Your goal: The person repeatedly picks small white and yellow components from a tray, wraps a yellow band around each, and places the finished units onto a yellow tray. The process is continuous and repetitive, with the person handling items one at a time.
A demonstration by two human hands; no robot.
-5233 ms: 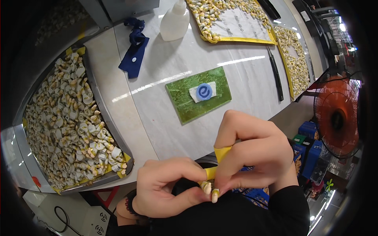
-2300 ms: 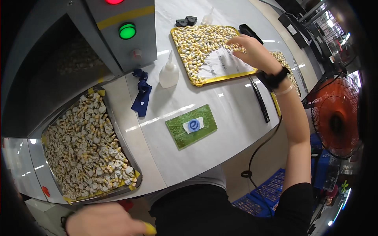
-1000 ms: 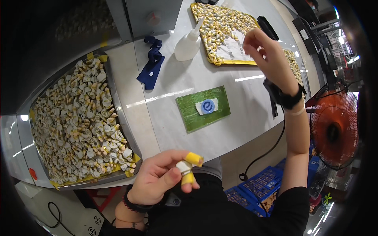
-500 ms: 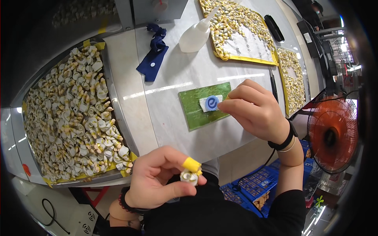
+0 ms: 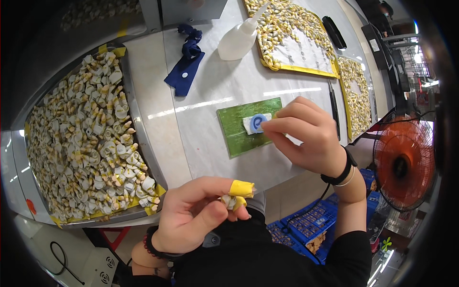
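Observation:
My left hand, with yellow tape around its index fingertip, pinches a small white and yellow figurine piece low in front of me. The fingers partly cover it, so its shape is not fully visible. My right hand has its thumb and fingers pressed together at the right edge of a round blue disc. Whatever those fingertips may hold is hidden. Beneath the disc is a white pad, resting on a green board on the table.
A tray heaped with white and yellow pieces stands at left. Farther back are a navy cloth strap, a white squeeze bottle and a yellow-edged tray of small pieces. An orange fan and blue crates are at right.
My left hand has turned the small piece, and its fingers now cover more of it. My right hand has shifted slightly left over the blue disc.

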